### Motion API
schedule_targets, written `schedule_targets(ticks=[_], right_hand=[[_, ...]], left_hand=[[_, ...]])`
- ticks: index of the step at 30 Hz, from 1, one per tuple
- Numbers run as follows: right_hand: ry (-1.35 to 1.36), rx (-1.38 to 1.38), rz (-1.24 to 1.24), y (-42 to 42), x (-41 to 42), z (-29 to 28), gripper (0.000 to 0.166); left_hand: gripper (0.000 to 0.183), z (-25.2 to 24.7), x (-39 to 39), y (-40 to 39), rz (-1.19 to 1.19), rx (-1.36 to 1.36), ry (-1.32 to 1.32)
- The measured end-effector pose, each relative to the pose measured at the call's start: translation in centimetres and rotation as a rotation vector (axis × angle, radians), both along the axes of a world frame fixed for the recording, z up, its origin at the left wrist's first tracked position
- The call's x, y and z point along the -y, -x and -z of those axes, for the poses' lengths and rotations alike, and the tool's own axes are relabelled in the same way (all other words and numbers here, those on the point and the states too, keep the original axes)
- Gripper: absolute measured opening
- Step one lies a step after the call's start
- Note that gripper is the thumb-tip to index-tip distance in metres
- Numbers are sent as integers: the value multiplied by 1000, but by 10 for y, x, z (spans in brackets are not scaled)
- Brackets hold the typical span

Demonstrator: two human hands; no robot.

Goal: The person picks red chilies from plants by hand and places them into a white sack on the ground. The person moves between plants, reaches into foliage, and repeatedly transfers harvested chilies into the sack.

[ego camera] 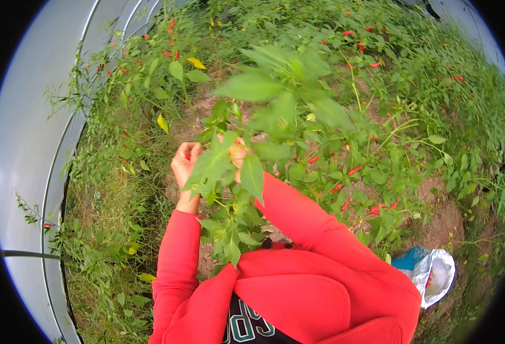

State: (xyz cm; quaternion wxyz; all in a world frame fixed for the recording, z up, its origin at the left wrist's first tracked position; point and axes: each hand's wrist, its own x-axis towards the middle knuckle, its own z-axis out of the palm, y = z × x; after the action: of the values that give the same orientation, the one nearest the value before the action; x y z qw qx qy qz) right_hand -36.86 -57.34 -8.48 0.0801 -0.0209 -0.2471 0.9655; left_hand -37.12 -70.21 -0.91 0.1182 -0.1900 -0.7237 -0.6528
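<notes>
My left hand [186, 163] is curled closed around a small red chili pepper [187, 155], just left of a leafy pepper plant. Leaves of that plant [211, 165] stand between my hands and partly cover my right hand [237, 154], whose fingers are bent among the stems. Whether the right hand holds anything cannot be told. Blurred upper leaves [286, 86] rise close to the camera. More red chili peppers [353, 170] hang on the low plants to the right of my right forearm.
A silver-lined bag [439, 279] with a blue outside lies open on the soil at the lower right, with something red inside. Dense pepper plants [390, 34] spread ahead and right. A plastic greenhouse wall [29, 150] with curved metal hoops runs along the left.
</notes>
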Motion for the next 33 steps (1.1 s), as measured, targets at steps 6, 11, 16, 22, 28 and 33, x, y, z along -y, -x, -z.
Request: schedule_targets(ticks=[6,11,16,22,28,33], right_hand=[[-320,-98,261,-55,-21,-64,9],[-129,-17,131,-81,-85,-27,23],[-124,94,159,-122,-127,20,18],[-454,479,257,-112,-148,52,11],[-1554,545,567,-25,-191,119,34],[-1226,742,-97,8,-184,121,35]], left_hand=[[15,11,78,46,-59,163,-112],[30,-30,102,17,-230,2,-55],[18,-83,115,-88,-56,-151,-347],[22,-90,39,-172,1031,72,217],[22,-5,-52,-122,923,462,315],[21,89,-90,-53,422,380,425]])
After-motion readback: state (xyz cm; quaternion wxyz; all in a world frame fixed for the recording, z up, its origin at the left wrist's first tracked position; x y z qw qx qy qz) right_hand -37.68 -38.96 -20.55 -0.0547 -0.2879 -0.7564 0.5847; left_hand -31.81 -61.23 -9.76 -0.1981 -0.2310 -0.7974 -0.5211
